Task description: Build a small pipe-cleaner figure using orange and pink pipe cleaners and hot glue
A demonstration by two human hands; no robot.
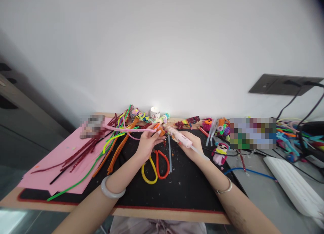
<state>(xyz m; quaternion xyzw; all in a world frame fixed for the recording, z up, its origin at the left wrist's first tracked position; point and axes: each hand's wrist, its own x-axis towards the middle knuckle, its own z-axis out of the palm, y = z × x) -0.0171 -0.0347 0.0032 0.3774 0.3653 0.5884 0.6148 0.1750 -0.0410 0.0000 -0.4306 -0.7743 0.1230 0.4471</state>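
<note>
Near the table's (177, 215) far edge, the left hand (148, 141) pinches an orange pipe cleaner piece (160, 130); the right hand (191, 147) grips a pink glue gun (181, 138).

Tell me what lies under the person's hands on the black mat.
Scissors with one yellow and one red handle lie on the black mat below the left hand and right hand. Their blades are hidden by the hands.

Both forearms are bare with no sleeves, the left hand (146, 143) has long pale-polished nails and a thick, smooth, whitish bangle (112, 190) on its wrist, while the right hand (191, 147) wears a thin silver-coloured bracelet (224, 188) at its wrist.
</note>
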